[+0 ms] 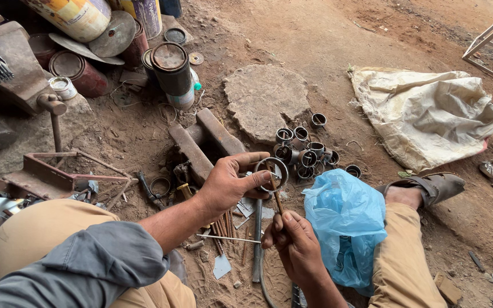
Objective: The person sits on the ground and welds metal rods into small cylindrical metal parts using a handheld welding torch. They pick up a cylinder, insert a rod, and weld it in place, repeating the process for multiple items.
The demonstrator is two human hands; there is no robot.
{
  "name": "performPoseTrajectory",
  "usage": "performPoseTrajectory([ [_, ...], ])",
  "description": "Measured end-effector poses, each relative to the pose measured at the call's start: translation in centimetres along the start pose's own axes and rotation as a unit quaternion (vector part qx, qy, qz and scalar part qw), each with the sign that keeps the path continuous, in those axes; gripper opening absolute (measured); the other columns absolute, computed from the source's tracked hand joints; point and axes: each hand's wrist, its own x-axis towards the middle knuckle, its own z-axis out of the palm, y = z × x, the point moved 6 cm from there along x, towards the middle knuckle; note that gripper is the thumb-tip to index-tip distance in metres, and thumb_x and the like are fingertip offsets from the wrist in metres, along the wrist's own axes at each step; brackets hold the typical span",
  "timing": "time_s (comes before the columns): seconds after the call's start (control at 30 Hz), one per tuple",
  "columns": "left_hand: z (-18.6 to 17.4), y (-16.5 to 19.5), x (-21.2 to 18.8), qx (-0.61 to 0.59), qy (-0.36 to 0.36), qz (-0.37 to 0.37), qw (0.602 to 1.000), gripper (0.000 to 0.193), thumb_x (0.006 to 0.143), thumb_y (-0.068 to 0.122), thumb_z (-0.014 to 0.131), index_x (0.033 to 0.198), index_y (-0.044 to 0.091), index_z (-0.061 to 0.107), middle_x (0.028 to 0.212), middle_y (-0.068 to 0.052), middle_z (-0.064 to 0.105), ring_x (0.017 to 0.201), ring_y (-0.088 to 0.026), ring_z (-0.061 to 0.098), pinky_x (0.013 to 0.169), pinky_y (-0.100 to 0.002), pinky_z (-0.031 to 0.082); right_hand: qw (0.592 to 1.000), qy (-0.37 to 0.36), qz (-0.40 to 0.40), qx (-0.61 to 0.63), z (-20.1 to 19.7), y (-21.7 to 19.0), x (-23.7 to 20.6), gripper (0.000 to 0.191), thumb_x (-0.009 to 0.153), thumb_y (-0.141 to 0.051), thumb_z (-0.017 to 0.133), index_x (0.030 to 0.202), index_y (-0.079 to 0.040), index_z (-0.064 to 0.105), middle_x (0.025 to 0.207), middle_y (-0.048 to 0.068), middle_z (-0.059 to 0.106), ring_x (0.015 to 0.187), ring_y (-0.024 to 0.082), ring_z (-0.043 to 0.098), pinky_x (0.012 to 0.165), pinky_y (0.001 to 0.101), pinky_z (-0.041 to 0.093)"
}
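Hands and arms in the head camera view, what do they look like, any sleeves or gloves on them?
Both hands are bare, with no gloves, rings or watch in sight. The left hand comes out of a grey-blue sleeve of plain cloth, pushed up to about the elbow, so the forearm is uncovered. The right hand shows a bare wrist and lower forearm down to the picture's edge; no sleeve is in view there.

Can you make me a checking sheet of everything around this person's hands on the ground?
Surface: bare dirt ground, flat stone set in it.
Job's things: left hand holds a metal ring; right hand holds a thin rod up to it.
Clutter: cut metal rings, rusty rods, paint cans, blue plastic bag, white sack.
Fingers: both hands closed on their things.
Cables: nothing seen.
Surroundings: metal frame, sandalled foot.
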Motion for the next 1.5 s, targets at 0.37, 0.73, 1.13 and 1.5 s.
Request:
performPoseTrajectory([
  [0.37,0.0,0.1,-0.1,-0.031,-0.006,-0.004,0.999,0.051,0.094,0.012,0.068,0.141,-0.003,0.055,0.109,-0.013,0.074,0.091,-0.017,0.075,0.076,-0.032,0.068,0.999,-0.031,-0.011,-0.007,-0.1,-0.3,-0.1,0.034,0.108,-0.029,0.046,0.084,-0.005,0.051,0.068,0.009,0.053,0.068,0.02,0.062,0.067,0.0346,0.052],
  [0.73,-0.1,-0.2,0.0,-0.031,-0.007,0.005,0.999,0.052,0.093,0.012,0.07,0.141,-0.002,0.056,0.11,-0.013,0.074,0.092,-0.017,0.075,0.076,-0.032,0.068,1.0,0.003,-0.023,-0.013,-0.4,0.1,0.0,0.034,0.108,-0.029,0.047,0.085,-0.005,0.053,0.066,0.006,0.051,0.068,0.021,0.063,0.065,0.033,0.049],
  [1.13,0.0,0.1,-0.1,-0.021,-0.002,0.014,1.0,0.053,0.092,0.01,0.07,0.141,-0.003,0.055,0.111,-0.013,0.074,0.092,-0.018,0.075,0.076,-0.032,0.068,1.0,0.007,-0.02,-0.004,0.1,0.2,-0.2,0.033,0.108,-0.03,0.046,0.086,-0.006,0.053,0.064,0.004,0.048,0.069,0.022,0.064,0.066,0.0335,0.051],
  [1.5,0.2,0.0,-0.2,-0.018,-0.002,0.022,1.0,0.053,0.093,0.011,0.07,0.142,-0.002,0.054,0.11,-0.014,0.074,0.093,-0.017,0.075,0.078,-0.031,0.068,0.986,0.028,0.034,0.158,1.2,1.5,-0.4,0.034,0.108,-0.033,0.044,0.086,-0.008,0.053,0.063,0.001,0.047,0.066,0.019,0.061,0.071,0.0387,0.053],
])
